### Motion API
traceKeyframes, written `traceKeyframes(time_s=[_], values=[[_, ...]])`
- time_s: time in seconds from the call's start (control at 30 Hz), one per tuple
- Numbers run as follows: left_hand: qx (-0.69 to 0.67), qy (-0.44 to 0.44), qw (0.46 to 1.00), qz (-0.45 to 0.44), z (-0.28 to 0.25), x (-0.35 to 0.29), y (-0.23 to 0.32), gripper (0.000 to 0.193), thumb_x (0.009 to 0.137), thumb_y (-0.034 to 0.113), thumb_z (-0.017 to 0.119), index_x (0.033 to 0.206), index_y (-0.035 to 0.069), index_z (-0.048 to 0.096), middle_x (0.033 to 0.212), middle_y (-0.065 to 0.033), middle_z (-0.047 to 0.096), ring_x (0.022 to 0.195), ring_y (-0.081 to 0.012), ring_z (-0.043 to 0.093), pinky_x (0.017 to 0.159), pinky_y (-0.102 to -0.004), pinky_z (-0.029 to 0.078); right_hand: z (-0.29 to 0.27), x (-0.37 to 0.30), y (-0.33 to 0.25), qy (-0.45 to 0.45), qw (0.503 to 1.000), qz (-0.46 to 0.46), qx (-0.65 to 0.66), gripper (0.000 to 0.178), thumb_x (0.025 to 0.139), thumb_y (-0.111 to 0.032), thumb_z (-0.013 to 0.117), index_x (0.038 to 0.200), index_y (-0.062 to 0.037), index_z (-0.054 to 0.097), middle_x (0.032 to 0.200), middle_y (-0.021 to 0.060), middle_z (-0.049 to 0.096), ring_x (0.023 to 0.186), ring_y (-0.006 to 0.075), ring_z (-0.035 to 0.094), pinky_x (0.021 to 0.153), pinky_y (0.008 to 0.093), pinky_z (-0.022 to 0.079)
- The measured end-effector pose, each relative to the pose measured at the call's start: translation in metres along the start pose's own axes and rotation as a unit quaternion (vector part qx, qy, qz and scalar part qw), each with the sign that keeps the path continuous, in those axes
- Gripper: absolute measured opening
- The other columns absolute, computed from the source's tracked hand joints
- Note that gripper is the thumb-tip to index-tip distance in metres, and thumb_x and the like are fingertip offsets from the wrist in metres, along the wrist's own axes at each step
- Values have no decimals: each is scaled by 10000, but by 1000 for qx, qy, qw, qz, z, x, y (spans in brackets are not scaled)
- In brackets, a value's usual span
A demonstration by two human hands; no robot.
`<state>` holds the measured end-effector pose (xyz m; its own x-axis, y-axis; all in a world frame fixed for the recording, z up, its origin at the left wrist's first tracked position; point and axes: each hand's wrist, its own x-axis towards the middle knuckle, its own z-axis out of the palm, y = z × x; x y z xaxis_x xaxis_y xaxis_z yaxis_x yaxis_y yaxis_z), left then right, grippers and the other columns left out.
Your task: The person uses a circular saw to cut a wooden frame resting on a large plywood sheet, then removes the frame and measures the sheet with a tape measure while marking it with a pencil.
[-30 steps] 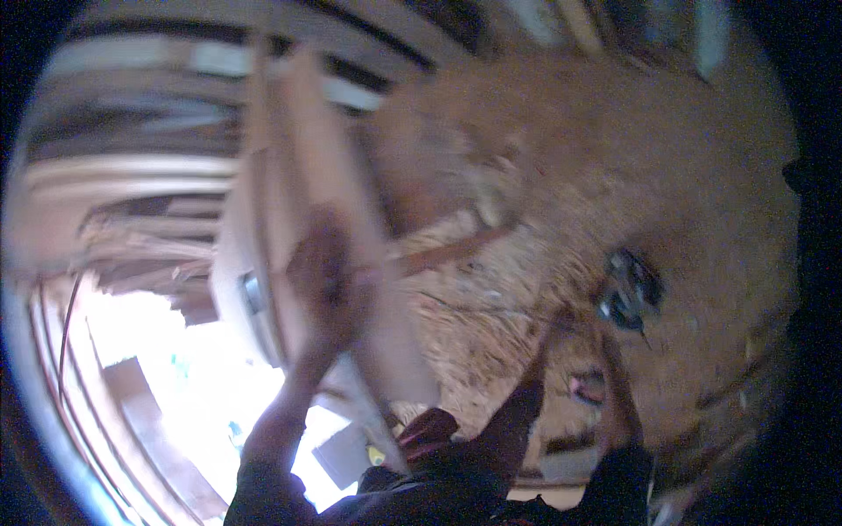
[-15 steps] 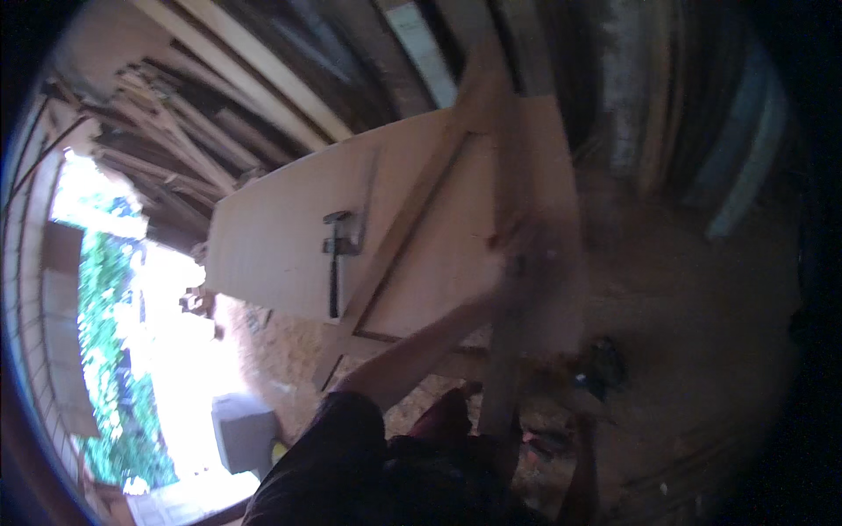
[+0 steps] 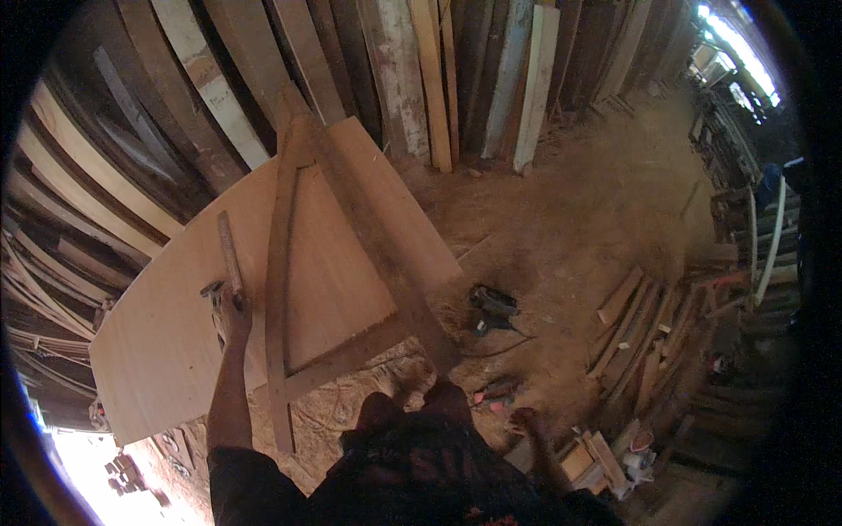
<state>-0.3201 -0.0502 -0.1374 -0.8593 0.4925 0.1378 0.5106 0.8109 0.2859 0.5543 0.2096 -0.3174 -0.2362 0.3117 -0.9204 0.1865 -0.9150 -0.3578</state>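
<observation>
My left hand [image 3: 232, 317] is closed around a hammer [image 3: 210, 288] lying against a pale plywood sheet [image 3: 158, 342]; the hammer's head sticks out beside my fingers. Touching or just beyond that hand is a narrow flat strip [image 3: 228, 250], whose kind I cannot make out. To the right, a triangular frame of dark planks [image 3: 355, 215] rests on the sheet, its peak past the far edge and its crosspiece near my knees. Low on the right, my right hand [image 3: 524, 422] hangs away from the frame with its fingers loosely apart, seemingly holding nothing.
A black power tool [image 3: 493, 311] with a cord lies on the dusty floor, and a red and black tool [image 3: 495, 394] is nearer my legs. Offcuts [image 3: 605, 460] and loose planks [image 3: 636, 337] lie at right. Tall boards [image 3: 399, 79] lean along the far side.
My left hand has gone from the frame's right plank to the hammer, which lay untouched before. The view has swung right, showing more floor and my right hand.
</observation>
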Motion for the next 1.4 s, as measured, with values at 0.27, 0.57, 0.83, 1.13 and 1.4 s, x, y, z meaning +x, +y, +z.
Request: traceKeyframes(time_s=[0.27, 0.57, 0.83, 1.13, 1.4], values=[[-359, -43, 927, -100, 12, 25, -16, 475, 859, 119, 758, 1273, 77, 528, 906, -59, 609, 791, -159, 614, 655, -329, 532, 140, -54, -8, 38, 966, -245, -68, 331, 989, -312, 691, 1229, -87, 648, 1077, 80, 735, 850, 239, 713, 696, 380, 574], [-447, -51, 890, 73, -108, -81, 235, 567, 845, 71, 804, 1331, 54, 511, 1026, -110, 627, 873, -220, 630, 768, -392, 584, 317, -131, -223, 34, 855, -473, -210, 429, 1027, -315, 640, 1314, 3, 613, 1163, 91, 725, 1069, 186, 684, 841, 332, 541], [-283, -112, 943, 134, -72, -170, 440, 928, 838, 262, 785, 1549, -53, 280, 1147, -269, 662, 1054, -431, 648, 899, -506, 525, 434, -185, -307, -158, 726, -539, -396, 268, 1051, -233, 616, 1154, -2, 705, 1010, 82, 754, 909, 173, 673, 827, 324, 528], [-6, -97, 993, 69, -33, -188, 354, 930, 894, 463, 715, 1591, 14, 293, 1558, -208, 433, 1429, -399, 402, 1136, -605, 321, 378, -65, -449, -45, 770, -396, -498, 477, 1004, -501, 633, 1127, -47, 719, 799, 54, 700, 650, 184, 632, 619, 364, 510], [-7, -167, 983, -69, -39, -209, 314, 1064, 842, 579, 750, 1605, 20, 263, 1687, -226, 228, 1559, -434, 195, 1225, -591, 193, 454, -53, -535, -107, 434, -461, -767, 591, 893, -667, 666, 980, -97, 797, 793, 206, 713, 737, 370, 703, 680, 477, 528]])
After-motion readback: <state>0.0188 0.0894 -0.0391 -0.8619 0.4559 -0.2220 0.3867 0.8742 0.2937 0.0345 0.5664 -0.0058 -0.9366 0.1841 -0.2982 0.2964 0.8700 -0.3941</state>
